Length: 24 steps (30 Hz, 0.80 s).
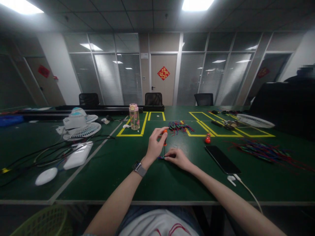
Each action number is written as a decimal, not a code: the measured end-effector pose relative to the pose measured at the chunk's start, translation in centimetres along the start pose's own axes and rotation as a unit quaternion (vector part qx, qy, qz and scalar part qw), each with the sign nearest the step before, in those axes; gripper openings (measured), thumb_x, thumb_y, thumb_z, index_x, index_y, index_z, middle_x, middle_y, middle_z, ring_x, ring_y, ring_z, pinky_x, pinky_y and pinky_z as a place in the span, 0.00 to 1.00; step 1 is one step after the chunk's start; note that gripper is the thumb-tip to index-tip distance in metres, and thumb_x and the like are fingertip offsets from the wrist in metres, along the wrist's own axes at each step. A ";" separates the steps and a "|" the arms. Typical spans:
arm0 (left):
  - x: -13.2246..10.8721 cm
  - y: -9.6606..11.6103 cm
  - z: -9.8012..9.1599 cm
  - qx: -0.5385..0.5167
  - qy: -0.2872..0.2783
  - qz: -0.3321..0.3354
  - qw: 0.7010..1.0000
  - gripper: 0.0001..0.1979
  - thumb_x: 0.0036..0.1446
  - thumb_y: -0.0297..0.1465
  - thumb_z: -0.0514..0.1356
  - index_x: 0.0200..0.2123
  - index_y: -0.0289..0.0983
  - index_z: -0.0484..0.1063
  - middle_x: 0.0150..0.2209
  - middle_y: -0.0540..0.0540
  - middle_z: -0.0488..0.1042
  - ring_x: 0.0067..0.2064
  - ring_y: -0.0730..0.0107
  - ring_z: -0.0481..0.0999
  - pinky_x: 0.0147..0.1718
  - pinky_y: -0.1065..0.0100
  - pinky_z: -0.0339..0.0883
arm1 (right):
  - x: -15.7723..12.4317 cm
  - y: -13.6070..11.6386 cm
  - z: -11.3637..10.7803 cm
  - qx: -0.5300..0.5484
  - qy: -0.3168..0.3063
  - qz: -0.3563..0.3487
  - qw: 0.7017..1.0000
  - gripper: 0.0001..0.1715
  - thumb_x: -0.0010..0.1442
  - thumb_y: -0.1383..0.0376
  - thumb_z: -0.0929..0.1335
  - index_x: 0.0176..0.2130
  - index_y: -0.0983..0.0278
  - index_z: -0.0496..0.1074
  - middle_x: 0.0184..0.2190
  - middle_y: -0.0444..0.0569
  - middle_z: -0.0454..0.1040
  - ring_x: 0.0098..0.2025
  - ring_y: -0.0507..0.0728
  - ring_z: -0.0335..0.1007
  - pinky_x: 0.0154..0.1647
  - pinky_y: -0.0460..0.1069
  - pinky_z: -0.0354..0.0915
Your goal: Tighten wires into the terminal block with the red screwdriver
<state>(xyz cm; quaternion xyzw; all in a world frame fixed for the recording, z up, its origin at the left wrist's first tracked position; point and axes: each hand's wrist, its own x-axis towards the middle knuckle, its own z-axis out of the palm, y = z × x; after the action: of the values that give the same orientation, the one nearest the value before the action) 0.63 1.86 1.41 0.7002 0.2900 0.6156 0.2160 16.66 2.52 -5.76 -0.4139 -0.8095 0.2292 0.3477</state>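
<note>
My left hand (pixel 157 143) is closed around the orange-and-black handle of a screwdriver (pixel 165 141), which stands upright with its thin shaft pointing down. At the shaft's tip, a small blue-green part (pixel 161 157) with wires lies on the green table (pixel 118 183). My right hand (pixel 179 158) rests low beside it, thumb and fingertips pinched at the edge of that part. My fingers hide much of the part, so its exact kind is unclear. Just beyond the hands lies a pile of similar small wired parts (pixel 180 127).
To the right are a red gourd-shaped figure (pixel 208 138), a black phone (pixel 222 159), earbuds (pixel 231 180) and a larger wire bundle (pixel 264 152). To the left stand a bottle (pixel 134 118), white fans (pixel 82 126), cables and a white power bank (pixel 78 154). A person sits far right.
</note>
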 end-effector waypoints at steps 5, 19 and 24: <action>0.1 -0.1 0.0 -0.053 -0.013 -0.021 0.998 0.14 0.65 0.33 0.53 0.50 0.39 0.73 0.44 0.44 0.73 0.42 0.69 0.76 0.43 0.68 0.71 | 0.0 0.0 -0.1 -0.004 -0.006 -0.007 1.000 0.05 0.56 0.66 0.72 0.34 0.64 0.81 0.32 0.49 0.77 0.34 0.55 0.72 0.37 0.48 0.65; 0.0 -0.1 0.0 -0.016 -0.009 -0.011 1.000 0.16 0.67 0.33 0.51 0.54 0.41 0.70 0.45 0.45 0.71 0.43 0.70 0.73 0.42 0.69 0.70 | 0.0 0.2 0.3 -0.004 0.010 0.007 1.000 0.04 0.53 0.68 0.73 0.33 0.65 0.80 0.29 0.47 0.74 0.30 0.54 0.70 0.33 0.47 0.65; -0.2 -0.3 0.3 -0.044 -0.010 -0.021 0.999 0.15 0.64 0.35 0.55 0.53 0.41 0.71 0.44 0.45 0.71 0.39 0.71 0.74 0.36 0.71 0.71 | -0.1 -0.1 0.2 -0.005 0.012 0.015 1.000 0.04 0.53 0.68 0.73 0.33 0.66 0.80 0.29 0.47 0.74 0.30 0.54 0.70 0.33 0.47 0.65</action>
<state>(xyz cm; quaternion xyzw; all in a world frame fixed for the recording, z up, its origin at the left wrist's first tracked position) 0.86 1.94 1.07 0.6896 0.2751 0.6162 0.2629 16.53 2.38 -5.89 -0.4302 -0.8004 0.2252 0.3515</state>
